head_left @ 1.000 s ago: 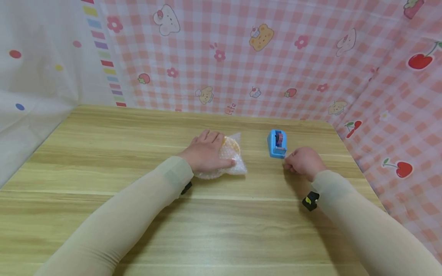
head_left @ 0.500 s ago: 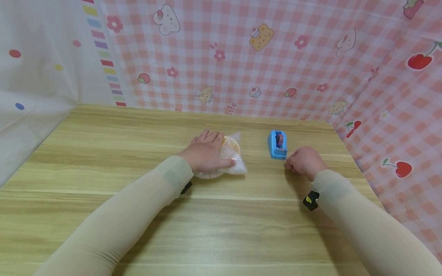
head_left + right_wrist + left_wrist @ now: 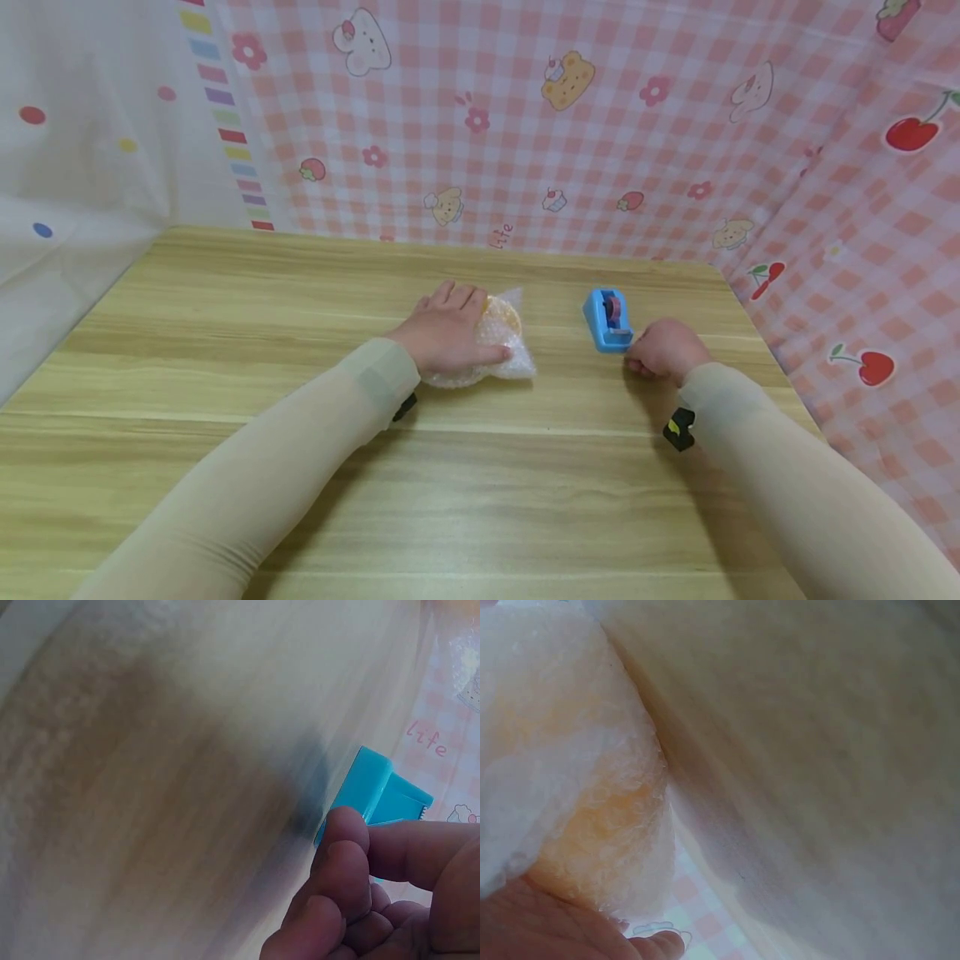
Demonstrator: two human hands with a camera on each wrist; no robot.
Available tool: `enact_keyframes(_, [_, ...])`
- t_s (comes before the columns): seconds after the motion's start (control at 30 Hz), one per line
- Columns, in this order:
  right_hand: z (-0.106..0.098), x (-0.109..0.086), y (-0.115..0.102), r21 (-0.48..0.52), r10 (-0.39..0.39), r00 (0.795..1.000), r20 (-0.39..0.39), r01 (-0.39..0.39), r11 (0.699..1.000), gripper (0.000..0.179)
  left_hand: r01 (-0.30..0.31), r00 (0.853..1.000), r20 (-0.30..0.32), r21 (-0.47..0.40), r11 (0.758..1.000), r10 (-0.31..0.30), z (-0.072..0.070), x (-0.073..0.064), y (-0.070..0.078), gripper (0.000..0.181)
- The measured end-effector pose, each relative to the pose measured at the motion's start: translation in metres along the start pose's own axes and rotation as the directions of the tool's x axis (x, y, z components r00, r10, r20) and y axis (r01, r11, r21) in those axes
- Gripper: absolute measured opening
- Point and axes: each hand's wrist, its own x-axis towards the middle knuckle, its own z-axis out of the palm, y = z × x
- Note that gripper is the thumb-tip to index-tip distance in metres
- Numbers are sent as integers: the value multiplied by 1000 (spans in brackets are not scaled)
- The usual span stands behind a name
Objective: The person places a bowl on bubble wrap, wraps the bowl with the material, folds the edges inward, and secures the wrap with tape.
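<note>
My left hand [image 3: 446, 333] lies over a bubble-wrapped package [image 3: 517, 357], pressing it on the table with fingers spread and thumb out to the right. Something round and orange-yellow shows through the wrap; in the left wrist view the package [image 3: 577, 765] bulges above the palm. To the right stands a small blue tape dispenser [image 3: 596, 325] with a pinkish roll [image 3: 612, 309]. At its front, my right hand [image 3: 671, 350] has thumb and forefinger pinched together. The right wrist view shows a thin clear strip of tape [image 3: 384, 823] between those fingertips and the dispenser [image 3: 365, 784].
Both items are on a wood-grain table [image 3: 480, 492]. A pink checked cloth [image 3: 510, 150] hangs along the back and right edges, and a white dotted cloth [image 3: 82, 183] on the left. Each wrist carries a small black camera mount [image 3: 679, 428].
My right hand has shifted slightly to the right, and the tape dispenser has slid and turned a little toward me along with it. The left hand and package have stayed put.
</note>
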Motion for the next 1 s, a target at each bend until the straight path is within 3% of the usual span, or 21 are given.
enact_keyframes(0.53, [-13,-1,2,-130,-47,997,64,55,990,20,3,1000,-1,-19,1000,-3,1,0,0,114])
enact_keyframes(0.67, [-16,0,5,-99,-59,993,98,68,993,20,4,1000,-5,-22,1000,-4,2,1,0,115])
enact_keyframes(0.87, [-16,0,8,35,-37,991,126,33,999,17,7,1000,-5,-23,1000,-7,2,2,0,114])
enact_keyframes(1.0, [-14,1,9,56,-33,991,129,26,998,19,7,1000,-3,-25,1000,-7,1,1,0,114])
